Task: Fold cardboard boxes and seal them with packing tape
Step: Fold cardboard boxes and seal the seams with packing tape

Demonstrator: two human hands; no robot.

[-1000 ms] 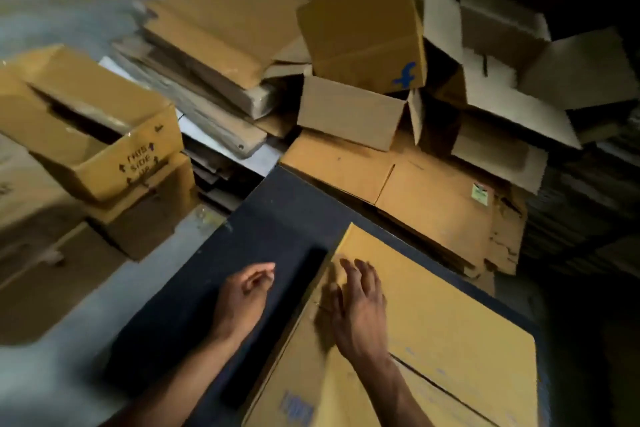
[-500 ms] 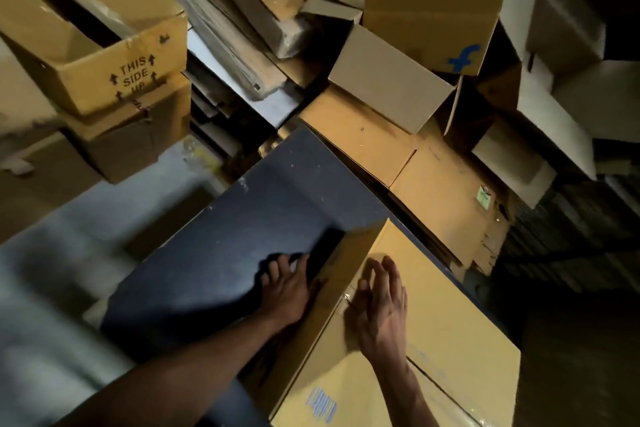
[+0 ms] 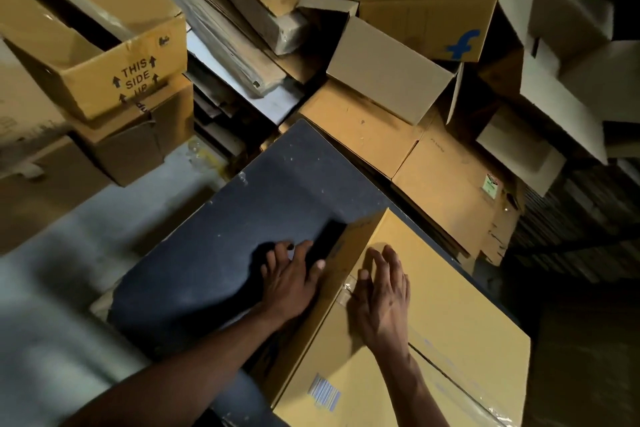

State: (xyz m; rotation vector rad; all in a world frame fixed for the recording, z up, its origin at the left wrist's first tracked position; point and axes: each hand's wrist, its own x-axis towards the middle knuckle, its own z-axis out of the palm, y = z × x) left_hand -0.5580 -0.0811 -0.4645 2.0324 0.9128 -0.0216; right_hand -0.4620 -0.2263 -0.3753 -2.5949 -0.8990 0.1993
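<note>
Matte yellow cardboard box (image 3: 450, 305) under flat, relaxed right hand (image 3: 384, 295); left hand (image 3: 289, 282), fingers (image 3: 273, 255) splayed, against its side wall.

Dark tabletop (image 3: 277, 191) left of the box (image 3: 450, 305) was bare, so room there. Far edge was hemmed in by flattened cardboard (image 3: 433, 163) and stacked cartons (image 3: 104, 80).

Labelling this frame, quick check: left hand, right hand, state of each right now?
Left hand: open, fingers spread on the dark table against the box side, holding nothing.
Right hand: open, flat on the box top, holding nothing.
</note>
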